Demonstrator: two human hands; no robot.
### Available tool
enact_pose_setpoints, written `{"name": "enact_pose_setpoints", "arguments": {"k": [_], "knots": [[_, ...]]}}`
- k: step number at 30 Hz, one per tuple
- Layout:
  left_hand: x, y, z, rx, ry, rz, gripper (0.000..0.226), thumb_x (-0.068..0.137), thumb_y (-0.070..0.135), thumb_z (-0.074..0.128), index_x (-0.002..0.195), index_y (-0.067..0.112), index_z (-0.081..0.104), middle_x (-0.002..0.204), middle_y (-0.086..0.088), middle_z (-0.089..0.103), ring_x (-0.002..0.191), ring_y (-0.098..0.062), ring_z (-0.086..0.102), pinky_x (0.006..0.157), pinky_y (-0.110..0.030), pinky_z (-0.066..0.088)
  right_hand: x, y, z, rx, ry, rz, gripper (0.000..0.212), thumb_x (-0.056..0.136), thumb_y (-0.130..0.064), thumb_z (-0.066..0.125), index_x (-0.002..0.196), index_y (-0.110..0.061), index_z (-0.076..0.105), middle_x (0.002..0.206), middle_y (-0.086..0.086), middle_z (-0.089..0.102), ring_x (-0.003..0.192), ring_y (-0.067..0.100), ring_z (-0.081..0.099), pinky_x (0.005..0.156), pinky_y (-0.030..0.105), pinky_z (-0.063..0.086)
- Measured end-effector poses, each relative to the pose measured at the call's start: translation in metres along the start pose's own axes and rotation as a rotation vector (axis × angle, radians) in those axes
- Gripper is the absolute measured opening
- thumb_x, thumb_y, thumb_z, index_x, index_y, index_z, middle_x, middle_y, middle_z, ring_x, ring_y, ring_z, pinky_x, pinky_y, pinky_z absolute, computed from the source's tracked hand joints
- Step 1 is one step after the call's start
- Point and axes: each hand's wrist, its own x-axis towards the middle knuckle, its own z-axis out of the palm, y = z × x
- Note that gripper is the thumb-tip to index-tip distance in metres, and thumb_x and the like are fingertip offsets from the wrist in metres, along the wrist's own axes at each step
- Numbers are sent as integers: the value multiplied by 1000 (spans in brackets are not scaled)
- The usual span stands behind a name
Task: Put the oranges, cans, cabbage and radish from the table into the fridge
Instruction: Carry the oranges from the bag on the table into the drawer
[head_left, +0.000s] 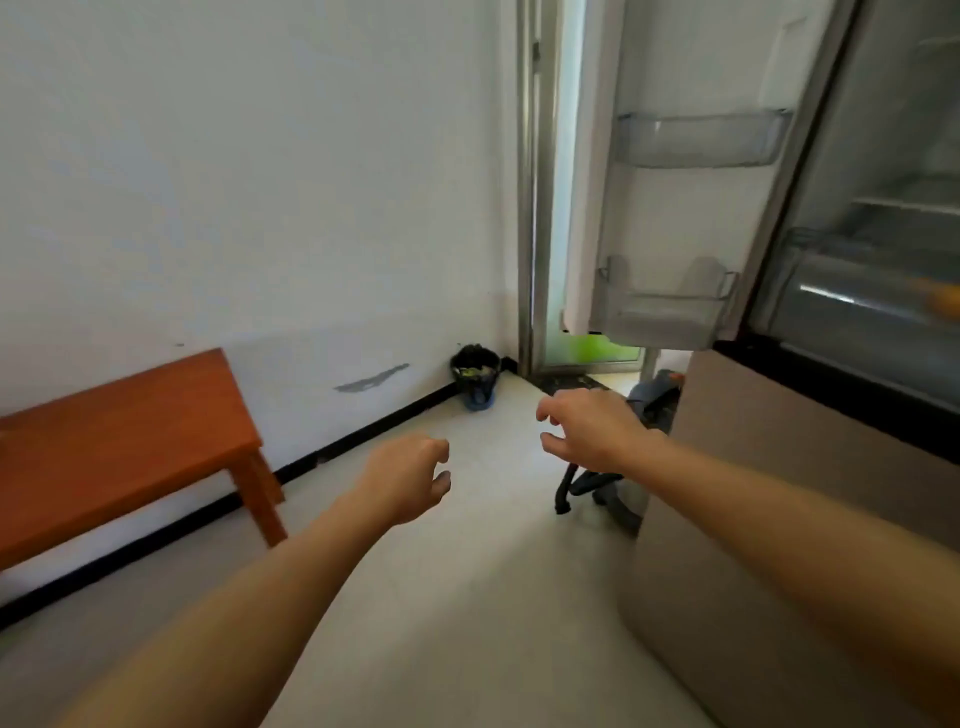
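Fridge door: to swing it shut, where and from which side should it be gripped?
Probably the fridge door at its tall free left edge, far from the hinge. It stands open, shelved inner face towards the camera, so the right hand, empty and nearest, could curl its fingers round that edge from the left.

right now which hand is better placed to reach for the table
Left. The left hand is empty and on the same side as the table; the right hand, also empty, is by the open fridge door.
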Motion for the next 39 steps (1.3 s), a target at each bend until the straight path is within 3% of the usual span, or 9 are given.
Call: {"name": "enact_pose_setpoints", "arguments": {"k": [2, 10, 16, 22, 26, 30, 39], "knots": [[-30, -35, -2, -6, -3, -64, 31, 93, 38, 52, 117, 20, 58, 112, -1, 63, 101, -19, 59, 83, -32, 49, 18, -41, 10, 17, 5, -60, 37, 91, -45, 51, 123, -27, 56, 116, -2, 63, 104, 22, 59, 81, 34, 45], [-194, -238, -33, -46, -26, -372, 25, 91, 35, 56, 111, 20, 60, 107, 4, 63, 96, -14, 59, 79, -28, 49, 114, -312, 57, 103, -42, -296, 37, 92, -45, 51, 123, -25, 54, 117, -2, 62, 104, 20, 59, 85, 34, 48], [-293, -374, -47, -29, -29, -605, 30, 90, 37, 55, 115, 21, 58, 110, 1, 62, 100, -18, 58, 82, -35, 50, 162, -484, 68, 145, -85, -482, 27, 90, -41, 53, 110, -23, 57, 109, -2, 62, 92, 19, 61, 78, 34, 50], [-352, -472, -41, -85, 2, -791, 26, 88, 38, 58, 110, 23, 59, 105, 2, 63, 94, -16, 59, 82, -35, 53, 226, -599, 82, 138, -98, -625, 30, 91, -42, 52, 116, -26, 58, 110, -5, 61, 94, 16, 59, 75, 29, 47], [-370, -546, -36, -96, 0, -860, 26, 89, 35, 58, 110, 21, 59, 105, 1, 62, 94, -17, 59, 82, -35, 53, 282, -668, 106, 135, -149, -714, 32, 91, -42, 51, 119, -26, 56, 114, -4, 60, 98, 18, 58, 77, 32, 48], [-378, -629, -42, -86, 4, -921, 22, 90, 30, 55, 106, 17, 59, 101, -1, 59, 96, -21, 58, 74, -30, 44, 347, -739, 129, 153, -164, -757, 29, 88, -40, 51, 114, -26, 55, 114, -2, 60, 99, 23, 58, 76, 35, 45], [-409, -788, -53, -64, 19, -1087, 17, 89, 33, 56, 102, 23, 60, 95, 7, 59, 83, -11, 54, 69, -26, 45, 458, -900, 156, 168, -205, -900, 27, 91, -38, 50, 113, -25, 58, 113, 1, 62, 100, 24, 60, 78, 36, 47]]}}
